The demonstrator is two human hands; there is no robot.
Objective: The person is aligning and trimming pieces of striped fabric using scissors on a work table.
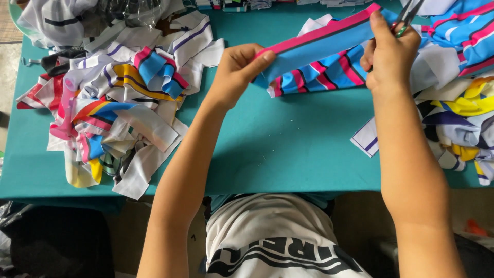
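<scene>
Blue-pink fabric strip held taut by left hand and right hand

bright, even daylight; sharp focus

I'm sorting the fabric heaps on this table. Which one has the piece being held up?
The right heap: the blue-and-pink strip stretched between left hand and right hand trails into it. The left heap lies untouched.

Teal-covered table; dim floor beneath; woven mat top left; even daylight.
</scene>
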